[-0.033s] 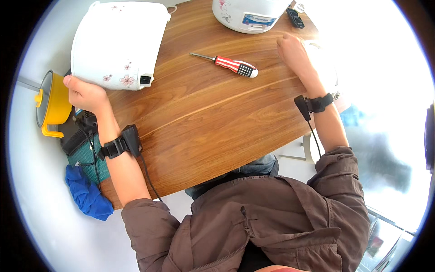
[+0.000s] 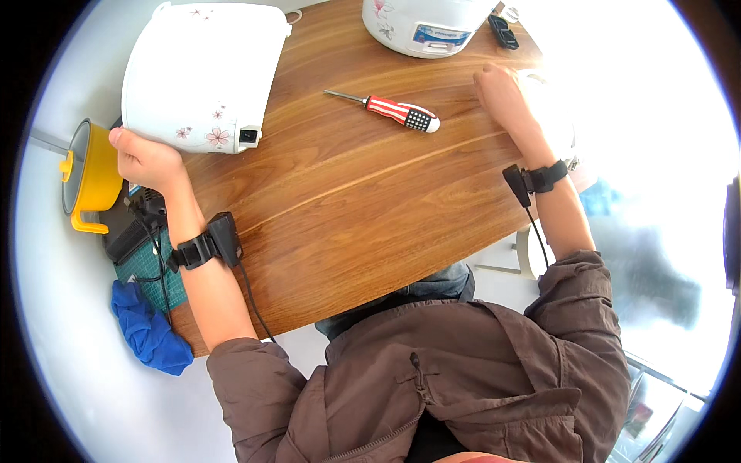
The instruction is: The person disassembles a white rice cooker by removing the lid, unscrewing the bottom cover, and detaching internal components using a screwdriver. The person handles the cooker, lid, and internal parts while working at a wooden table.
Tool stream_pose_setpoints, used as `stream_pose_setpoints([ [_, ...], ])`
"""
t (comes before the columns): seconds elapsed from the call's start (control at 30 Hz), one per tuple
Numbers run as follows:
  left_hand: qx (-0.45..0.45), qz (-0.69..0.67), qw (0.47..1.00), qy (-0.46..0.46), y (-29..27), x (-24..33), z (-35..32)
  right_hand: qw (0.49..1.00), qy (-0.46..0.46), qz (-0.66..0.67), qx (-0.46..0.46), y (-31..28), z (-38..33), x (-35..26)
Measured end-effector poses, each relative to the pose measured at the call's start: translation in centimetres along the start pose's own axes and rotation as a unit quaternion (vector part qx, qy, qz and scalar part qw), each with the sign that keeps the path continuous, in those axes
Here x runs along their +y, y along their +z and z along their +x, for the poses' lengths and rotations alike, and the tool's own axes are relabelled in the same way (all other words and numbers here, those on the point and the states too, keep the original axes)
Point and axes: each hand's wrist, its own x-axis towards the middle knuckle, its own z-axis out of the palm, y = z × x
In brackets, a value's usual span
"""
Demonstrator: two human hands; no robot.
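Observation:
A white rice cooker (image 2: 204, 73) with pink flower prints and a black power socket lies on its side at the far left of the table. My left hand (image 2: 148, 160) is closed at its near left edge, thumb along the rim and the other fingers mostly hidden. At the right, my right hand (image 2: 503, 96) is curled into a fist beside a white rounded thing (image 2: 557, 116) that glare washes out. Whatever that fist holds, if anything, is hidden. Between the hands lies a screwdriver (image 2: 397, 113) with a red, white and black handle, its shaft pointing left.
Another white cooker (image 2: 421, 27) stands at the back, near a black plug-like object (image 2: 503, 32). To the left are a yellow pot (image 2: 99, 170), black cables, a green cutting mat (image 2: 158, 266) and a blue cloth (image 2: 150, 328). Wrist straps with cords sit on both my forearms.
My right hand has shifted very slightly toward me. Everything else looks unmoved.

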Motion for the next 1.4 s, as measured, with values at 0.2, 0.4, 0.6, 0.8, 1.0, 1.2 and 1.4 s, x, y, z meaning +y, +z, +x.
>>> stream_pose_setpoints([
  [0.2, 0.006, -0.007, 1.0, 0.002, -0.1, -0.7, 0.2, 0.998, 0.008, 0.047, -0.036, -0.5, -0.7, -0.2],
  [0.4, 0.033, 0.002, 0.999, -0.017, -0.4, -1.3, 0.2, 0.941, 0.093, 0.315, 0.081, -4.5, -0.2, -3.6],
  [0.6, 0.022, 0.013, 1.0, -0.009, -0.7, -1.9, 0.5, 0.923, -0.036, 0.382, -0.018, -7.3, -1.2, -11.2],
  [0.8, 0.015, -0.002, 0.998, -0.068, -0.7, -1.8, 0.4, 0.912, -0.017, 0.41, -0.01, -4.8, -0.2, -12.7],
  [1.0, -0.006, -0.031, 0.995, -0.091, -0.2, -1.7, 0.2, 0.905, -0.014, 0.425, 0.001, -4.2, 0.3, -12.8],
  [1.2, -0.014, -0.099, 0.984, -0.145, 0.4, -1.6, -0.4, 0.92, -0.017, 0.391, -0.001, -5.4, 0.7, -12.9],
  [1.4, -0.002, -0.226, 0.943, -0.243, 1.2, -2.0, -0.8, 0.878, -0.033, 0.468, 0.093, -9.4, 2.2, -15.1],
])
